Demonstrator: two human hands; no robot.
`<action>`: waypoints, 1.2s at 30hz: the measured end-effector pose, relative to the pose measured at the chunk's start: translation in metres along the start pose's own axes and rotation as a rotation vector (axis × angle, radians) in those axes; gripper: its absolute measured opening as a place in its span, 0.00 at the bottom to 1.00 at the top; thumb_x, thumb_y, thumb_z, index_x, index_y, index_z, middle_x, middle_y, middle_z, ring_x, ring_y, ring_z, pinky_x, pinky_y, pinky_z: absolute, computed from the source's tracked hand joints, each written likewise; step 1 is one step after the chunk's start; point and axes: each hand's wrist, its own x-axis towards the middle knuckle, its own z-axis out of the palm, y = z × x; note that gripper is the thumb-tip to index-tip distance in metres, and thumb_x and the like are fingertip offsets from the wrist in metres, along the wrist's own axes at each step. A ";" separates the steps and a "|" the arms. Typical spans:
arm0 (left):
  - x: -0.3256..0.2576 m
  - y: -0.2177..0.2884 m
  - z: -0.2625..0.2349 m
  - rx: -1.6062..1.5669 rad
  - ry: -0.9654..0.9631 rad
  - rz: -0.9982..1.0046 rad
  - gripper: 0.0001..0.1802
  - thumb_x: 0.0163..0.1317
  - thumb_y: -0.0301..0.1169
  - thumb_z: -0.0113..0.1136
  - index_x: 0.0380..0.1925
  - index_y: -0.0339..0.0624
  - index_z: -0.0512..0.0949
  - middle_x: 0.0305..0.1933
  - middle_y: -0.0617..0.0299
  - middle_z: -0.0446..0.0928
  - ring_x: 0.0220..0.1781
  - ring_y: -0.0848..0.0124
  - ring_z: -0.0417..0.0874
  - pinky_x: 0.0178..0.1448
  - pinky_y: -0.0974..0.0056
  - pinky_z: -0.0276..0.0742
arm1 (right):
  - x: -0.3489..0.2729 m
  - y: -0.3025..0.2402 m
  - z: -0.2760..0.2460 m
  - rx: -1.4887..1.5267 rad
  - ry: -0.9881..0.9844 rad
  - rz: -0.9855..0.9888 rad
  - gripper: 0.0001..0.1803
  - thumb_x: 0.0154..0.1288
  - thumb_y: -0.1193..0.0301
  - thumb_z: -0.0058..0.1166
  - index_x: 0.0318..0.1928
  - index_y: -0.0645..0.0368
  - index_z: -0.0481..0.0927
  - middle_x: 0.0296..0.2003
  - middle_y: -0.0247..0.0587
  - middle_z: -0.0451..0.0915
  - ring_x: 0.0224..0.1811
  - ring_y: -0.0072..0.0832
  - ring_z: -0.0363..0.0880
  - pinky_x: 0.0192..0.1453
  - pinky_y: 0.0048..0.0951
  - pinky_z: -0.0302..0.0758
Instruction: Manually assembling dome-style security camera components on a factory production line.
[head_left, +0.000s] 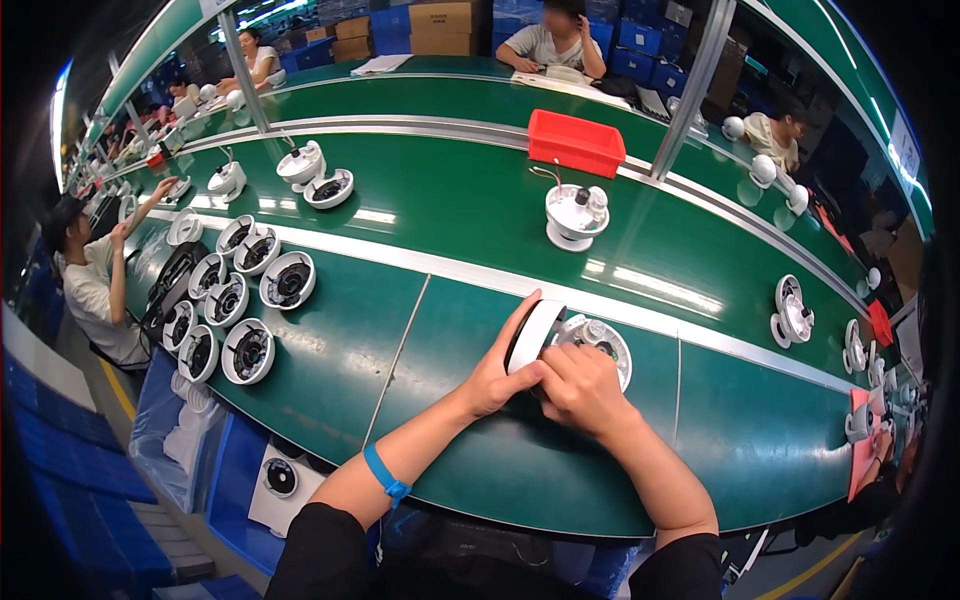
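Observation:
My left hand (492,376) grips a white, round housing (541,328) with a black face, tilted on its edge above the green bench. Its thumb points toward my right hand, and a blue strap circles the wrist. My right hand (584,388) is closed, fingers curled in close against the left thumb and the housing's lower edge. Whatever its fingertips hold is hidden. Just beyond the right hand, a white round base (622,352) with parts inside is partly covered by the hand.
Several white-and-black round housings (247,350) stand grouped on the bench at left. Across a metal rail, a green belt (440,210) carries white camera-like units (577,216) and a red bin (575,142). Co-workers sit at far left, far side and right. A blue crate (240,510) stands below.

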 end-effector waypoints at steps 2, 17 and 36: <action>0.000 0.012 0.002 -0.211 -0.022 -0.193 0.52 0.68 0.45 0.66 0.82 0.44 0.46 0.75 0.52 0.63 0.74 0.60 0.66 0.79 0.59 0.57 | 0.004 -0.002 -0.012 -0.048 0.105 -0.006 0.12 0.43 0.72 0.65 0.30 0.58 0.77 0.35 0.39 0.78 0.32 0.34 0.77 0.34 0.37 0.70; -0.014 0.061 0.011 -0.092 0.703 -0.182 0.36 0.77 0.48 0.54 0.74 0.34 0.59 0.71 0.51 0.68 0.70 0.64 0.73 0.73 0.62 0.67 | 0.034 -0.030 -0.126 1.389 -0.173 0.916 0.18 0.69 0.81 0.52 0.58 0.68 0.76 0.49 0.45 0.84 0.43 0.33 0.90 0.54 0.30 0.83; -0.033 0.095 0.052 0.957 0.018 -0.147 0.15 0.66 0.42 0.64 0.48 0.49 0.87 0.51 0.58 0.85 0.63 0.59 0.78 0.69 0.55 0.70 | 0.040 0.141 -0.045 0.936 0.802 1.171 0.35 0.66 0.81 0.49 0.73 0.70 0.57 0.42 0.53 0.84 0.38 0.33 0.89 0.42 0.28 0.85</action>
